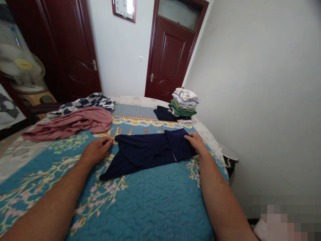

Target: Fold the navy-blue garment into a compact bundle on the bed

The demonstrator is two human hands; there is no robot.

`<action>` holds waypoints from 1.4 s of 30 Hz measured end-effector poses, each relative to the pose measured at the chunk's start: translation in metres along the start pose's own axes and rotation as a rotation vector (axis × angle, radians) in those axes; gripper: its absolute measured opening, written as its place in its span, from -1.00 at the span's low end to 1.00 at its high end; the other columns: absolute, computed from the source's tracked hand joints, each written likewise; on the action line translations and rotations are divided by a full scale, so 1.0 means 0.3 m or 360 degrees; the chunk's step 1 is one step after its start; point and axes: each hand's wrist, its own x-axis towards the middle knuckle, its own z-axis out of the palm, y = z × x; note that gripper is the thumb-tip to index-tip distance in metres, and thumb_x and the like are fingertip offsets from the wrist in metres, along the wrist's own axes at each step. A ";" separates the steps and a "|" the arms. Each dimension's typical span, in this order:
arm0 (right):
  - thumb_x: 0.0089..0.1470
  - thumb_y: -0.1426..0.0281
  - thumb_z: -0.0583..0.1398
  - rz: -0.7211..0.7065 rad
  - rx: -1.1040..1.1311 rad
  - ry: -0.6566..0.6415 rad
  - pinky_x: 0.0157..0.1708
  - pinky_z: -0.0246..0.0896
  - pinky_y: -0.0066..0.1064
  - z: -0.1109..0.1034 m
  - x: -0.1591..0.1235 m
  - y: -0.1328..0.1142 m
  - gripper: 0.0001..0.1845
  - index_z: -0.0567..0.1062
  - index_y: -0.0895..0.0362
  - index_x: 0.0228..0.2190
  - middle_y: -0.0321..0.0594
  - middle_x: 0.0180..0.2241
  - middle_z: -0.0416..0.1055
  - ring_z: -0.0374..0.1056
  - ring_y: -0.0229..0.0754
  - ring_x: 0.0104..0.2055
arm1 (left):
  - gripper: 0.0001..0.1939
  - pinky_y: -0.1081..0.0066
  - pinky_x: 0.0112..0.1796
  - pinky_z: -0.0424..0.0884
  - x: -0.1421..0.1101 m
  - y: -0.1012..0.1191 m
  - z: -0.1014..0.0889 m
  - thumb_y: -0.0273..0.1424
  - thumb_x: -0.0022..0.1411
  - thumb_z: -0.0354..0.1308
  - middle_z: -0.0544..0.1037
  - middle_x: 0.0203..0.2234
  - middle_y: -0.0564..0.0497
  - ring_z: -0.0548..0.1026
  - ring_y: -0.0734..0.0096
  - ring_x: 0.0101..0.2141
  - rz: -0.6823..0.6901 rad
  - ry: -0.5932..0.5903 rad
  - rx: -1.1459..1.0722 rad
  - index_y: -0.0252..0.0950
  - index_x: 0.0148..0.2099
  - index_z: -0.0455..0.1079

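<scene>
A navy-blue garment [147, 149] lies stretched sideways across the quilt in front of me, its right end folded over into a flat panel. A short white strip shows at the fold's lower edge, and the left end spreads into a loose point. My right hand [197, 142] grips the right edge of the folded panel, thumb on top. At the garment's upper left corner is my left hand [99, 149], its fingers curled and the tips pressed together. Whether cloth is between those fingertips I cannot make out.
A blue flowered quilt [150, 201] covers the round-edged surface. A pink cloth [75, 124] and a checked cloth [92, 102] lie crumpled at the back left. Folded clothes [184, 103] are stacked at the back right, beside a dark folded garment [164, 113]. A wall [263, 100] borders the right side.
</scene>
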 end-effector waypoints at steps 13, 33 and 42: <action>0.13 0.20 0.26 -0.0300 -0.0763 0.0077 -0.34 0.04 -0.38 -0.009 -0.078 -0.312 -0.78 0.49 0.09 -0.30 -0.16 -0.36 0.51 0.36 -0.10 -0.30 | -0.50 0.30 -0.21 0.45 -0.009 0.022 -0.015 -0.01 0.29 -0.02 0.71 -0.23 -0.05 0.64 0.08 -0.22 -0.0022 -0.0010 -0.0046 -0.18 -0.06 0.61; 0.23 0.29 0.20 -0.0532 -0.1046 -0.0266 -0.10 0.31 -0.19 0.379 -0.312 -0.603 -0.68 0.44 0.17 -0.03 0.08 -0.13 0.59 0.52 0.10 -0.09 | -0.51 0.30 -0.14 0.43 -0.009 0.003 -0.002 -0.01 0.30 -0.01 0.71 -0.22 -0.06 0.62 0.08 -0.17 0.0062 0.0051 -0.0071 -0.16 -0.09 0.63; 0.30 0.26 0.17 -0.0509 -0.1056 -0.0319 -0.05 0.35 -0.15 0.437 -0.334 -0.586 -0.70 0.47 0.15 -0.02 0.08 -0.09 0.59 0.54 0.11 -0.04 | -0.50 0.30 -0.10 0.42 -0.004 -0.001 0.003 -0.01 0.32 -0.04 0.71 -0.19 -0.06 0.62 0.08 -0.13 0.0033 0.0016 -0.0042 -0.16 -0.05 0.62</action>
